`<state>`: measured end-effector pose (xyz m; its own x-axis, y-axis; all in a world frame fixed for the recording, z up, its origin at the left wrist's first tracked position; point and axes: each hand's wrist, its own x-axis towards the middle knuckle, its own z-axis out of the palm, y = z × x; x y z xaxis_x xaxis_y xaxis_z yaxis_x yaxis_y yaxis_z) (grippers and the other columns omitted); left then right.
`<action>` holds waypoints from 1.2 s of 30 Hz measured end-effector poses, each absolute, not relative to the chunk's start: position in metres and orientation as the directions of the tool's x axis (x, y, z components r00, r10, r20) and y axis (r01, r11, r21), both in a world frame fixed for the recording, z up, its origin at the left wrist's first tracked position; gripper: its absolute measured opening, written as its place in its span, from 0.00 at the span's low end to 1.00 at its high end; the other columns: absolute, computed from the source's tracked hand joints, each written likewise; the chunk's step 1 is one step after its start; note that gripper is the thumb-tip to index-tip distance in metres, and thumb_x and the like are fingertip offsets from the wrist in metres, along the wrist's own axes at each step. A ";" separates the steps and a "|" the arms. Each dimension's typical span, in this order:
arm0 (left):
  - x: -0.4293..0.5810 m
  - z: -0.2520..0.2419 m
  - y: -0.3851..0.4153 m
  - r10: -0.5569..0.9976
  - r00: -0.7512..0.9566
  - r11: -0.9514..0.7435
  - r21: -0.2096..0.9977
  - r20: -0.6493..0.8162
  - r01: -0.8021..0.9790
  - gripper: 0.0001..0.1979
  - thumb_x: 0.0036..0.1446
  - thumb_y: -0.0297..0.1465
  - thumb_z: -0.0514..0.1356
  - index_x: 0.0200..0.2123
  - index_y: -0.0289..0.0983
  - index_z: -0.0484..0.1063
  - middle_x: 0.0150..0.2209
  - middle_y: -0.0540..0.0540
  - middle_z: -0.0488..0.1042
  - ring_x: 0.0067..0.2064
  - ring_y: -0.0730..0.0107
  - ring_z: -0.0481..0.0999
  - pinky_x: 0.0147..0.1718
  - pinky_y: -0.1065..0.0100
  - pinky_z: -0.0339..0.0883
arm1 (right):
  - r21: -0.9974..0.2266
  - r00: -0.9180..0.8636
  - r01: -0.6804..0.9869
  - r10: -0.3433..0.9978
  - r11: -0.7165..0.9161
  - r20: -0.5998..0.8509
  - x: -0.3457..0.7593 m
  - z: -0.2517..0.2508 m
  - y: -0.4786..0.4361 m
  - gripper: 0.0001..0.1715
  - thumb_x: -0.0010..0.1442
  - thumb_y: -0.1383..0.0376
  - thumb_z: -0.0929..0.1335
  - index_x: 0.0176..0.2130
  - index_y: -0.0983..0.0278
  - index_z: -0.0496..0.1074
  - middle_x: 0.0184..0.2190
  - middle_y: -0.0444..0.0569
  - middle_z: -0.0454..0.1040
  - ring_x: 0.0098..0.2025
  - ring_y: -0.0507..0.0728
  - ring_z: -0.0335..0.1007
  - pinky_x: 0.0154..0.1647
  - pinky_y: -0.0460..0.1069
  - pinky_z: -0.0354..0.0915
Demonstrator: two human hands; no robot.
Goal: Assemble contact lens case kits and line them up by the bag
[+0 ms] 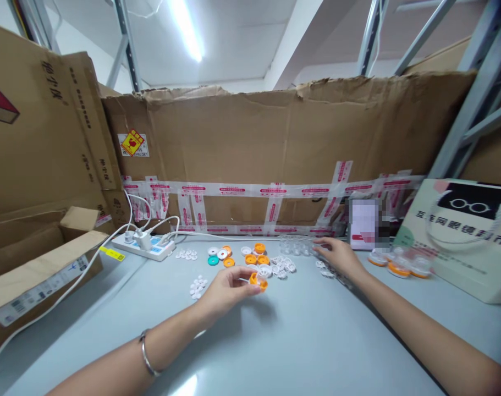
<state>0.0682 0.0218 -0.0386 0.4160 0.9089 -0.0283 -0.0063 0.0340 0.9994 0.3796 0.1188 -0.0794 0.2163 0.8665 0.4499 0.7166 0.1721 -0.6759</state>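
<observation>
My left hand is closed on an orange plastic ring, pinched between thumb and fingers above the table. Something clear shows at the top of the ring. Farther back, my right hand reaches to the clear plastic cups, its fingers stretched and apart at their right end. Whether it touches one of them is hard to see. Just behind the left hand lie orange rings and white openwork pieces. Small white parts lie below the right hand.
White discs and a teal ring lie to the left. A power strip with cables stands by an open carton. At right are assembled orange-and-clear pieces, a phone and a paper bag. A large cardboard box closes the back.
</observation>
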 end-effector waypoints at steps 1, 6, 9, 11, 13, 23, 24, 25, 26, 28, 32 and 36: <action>0.068 -0.038 0.021 0.911 0.411 0.033 0.999 -0.028 -0.006 0.17 0.42 0.33 0.67 0.36 0.34 0.71 0.37 0.44 0.75 0.37 0.67 0.74 0.42 0.65 0.62 | -0.682 0.230 0.712 0.862 0.166 0.451 0.378 -0.081 0.119 0.06 0.40 0.62 0.68 0.23 0.61 0.73 0.28 0.52 0.77 0.34 0.66 0.71 0.38 0.58 0.62; 0.067 -0.035 0.019 0.922 0.387 0.012 1.000 -0.004 -0.019 0.17 0.42 0.33 0.66 0.37 0.35 0.71 0.39 0.44 0.74 0.38 0.67 0.73 0.42 0.66 0.62 | -0.730 0.302 0.662 0.831 0.169 0.467 0.377 -0.067 0.111 0.07 0.38 0.61 0.70 0.22 0.62 0.71 0.25 0.52 0.76 0.33 0.67 0.71 0.38 0.60 0.63; 0.065 -0.034 0.017 0.932 0.362 -0.008 1.000 0.012 -0.015 0.17 0.42 0.34 0.66 0.38 0.35 0.72 0.39 0.44 0.73 0.40 0.66 0.72 0.42 0.66 0.61 | -0.769 0.297 0.593 0.822 0.239 0.485 0.365 -0.045 0.096 0.13 0.41 0.57 0.70 0.28 0.63 0.71 0.30 0.54 0.76 0.35 0.65 0.72 0.40 0.58 0.65; 0.064 -0.034 0.017 0.932 0.361 -0.019 1.000 0.022 -0.010 0.17 0.43 0.34 0.65 0.39 0.35 0.72 0.40 0.44 0.73 0.40 0.65 0.72 0.41 0.66 0.62 | -0.790 0.260 0.529 0.827 0.311 0.499 0.346 -0.030 0.081 0.18 0.44 0.54 0.69 0.33 0.63 0.70 0.36 0.54 0.76 0.38 0.62 0.72 0.41 0.56 0.66; 0.064 -0.035 0.016 0.930 0.365 -0.029 1.000 0.031 -0.011 0.17 0.44 0.34 0.65 0.39 0.35 0.73 0.39 0.44 0.74 0.39 0.66 0.73 0.41 0.67 0.62 | -0.803 0.180 0.450 0.841 0.390 0.510 0.319 -0.018 0.061 0.20 0.45 0.52 0.69 0.36 0.61 0.70 0.39 0.51 0.76 0.41 0.59 0.72 0.42 0.52 0.68; 0.066 -0.031 0.014 0.876 0.469 -0.106 0.994 0.112 -0.039 0.14 0.47 0.34 0.63 0.39 0.36 0.75 0.37 0.45 0.76 0.39 0.66 0.73 0.41 0.68 0.63 | -0.901 -0.239 -0.023 0.873 0.433 0.426 0.257 -0.015 0.011 0.10 0.49 0.62 0.71 0.36 0.59 0.73 0.38 0.47 0.74 0.40 0.55 0.72 0.39 0.49 0.71; 0.066 -0.030 0.013 0.872 0.476 -0.114 0.993 0.119 -0.039 0.13 0.48 0.34 0.63 0.39 0.36 0.75 0.37 0.46 0.76 0.39 0.66 0.73 0.42 0.68 0.63 | -0.897 -0.250 -0.022 0.866 0.442 0.433 0.258 -0.016 0.012 0.10 0.50 0.62 0.71 0.36 0.58 0.73 0.38 0.47 0.74 0.41 0.55 0.72 0.41 0.49 0.70; 0.066 -0.030 0.013 0.867 0.482 -0.121 0.992 0.125 -0.039 0.13 0.48 0.34 0.63 0.38 0.36 0.75 0.37 0.46 0.76 0.39 0.66 0.73 0.42 0.68 0.63 | -0.890 -0.257 -0.013 0.859 0.455 0.443 0.258 -0.016 0.012 0.09 0.50 0.63 0.70 0.36 0.58 0.74 0.38 0.47 0.74 0.41 0.55 0.71 0.42 0.49 0.70; 0.066 -0.030 0.012 0.864 0.486 -0.130 0.991 0.133 -0.040 0.13 0.48 0.34 0.63 0.38 0.36 0.75 0.37 0.46 0.76 0.39 0.66 0.73 0.42 0.68 0.63 | -0.882 -0.262 0.003 0.851 0.471 0.454 0.259 -0.016 0.012 0.08 0.51 0.63 0.70 0.35 0.58 0.74 0.38 0.47 0.73 0.42 0.55 0.71 0.43 0.50 0.70; 0.067 -0.029 0.012 0.859 0.491 -0.141 0.989 0.143 -0.041 0.13 0.48 0.34 0.63 0.38 0.36 0.75 0.37 0.45 0.76 0.39 0.66 0.73 0.42 0.68 0.63 | -0.861 -0.268 0.044 0.837 0.506 0.478 0.259 -0.016 0.011 0.08 0.51 0.63 0.70 0.35 0.59 0.75 0.38 0.48 0.73 0.43 0.56 0.70 0.45 0.51 0.69; 0.068 -0.029 0.012 0.857 0.495 -0.142 0.989 0.145 -0.044 0.14 0.48 0.34 0.63 0.39 0.36 0.75 0.38 0.45 0.76 0.39 0.65 0.73 0.42 0.67 0.64 | -0.839 -0.279 0.087 0.821 0.538 0.498 0.257 -0.016 0.008 0.08 0.52 0.62 0.69 0.36 0.58 0.75 0.39 0.49 0.74 0.44 0.57 0.69 0.45 0.52 0.69; 0.069 -0.029 0.013 0.858 0.494 -0.136 0.990 0.139 -0.043 0.15 0.47 0.34 0.64 0.39 0.35 0.75 0.38 0.44 0.77 0.39 0.65 0.73 0.42 0.65 0.64 | -0.841 -0.277 0.096 0.826 0.532 0.491 0.257 -0.018 0.007 0.09 0.52 0.62 0.69 0.36 0.57 0.75 0.39 0.49 0.73 0.45 0.57 0.69 0.44 0.52 0.70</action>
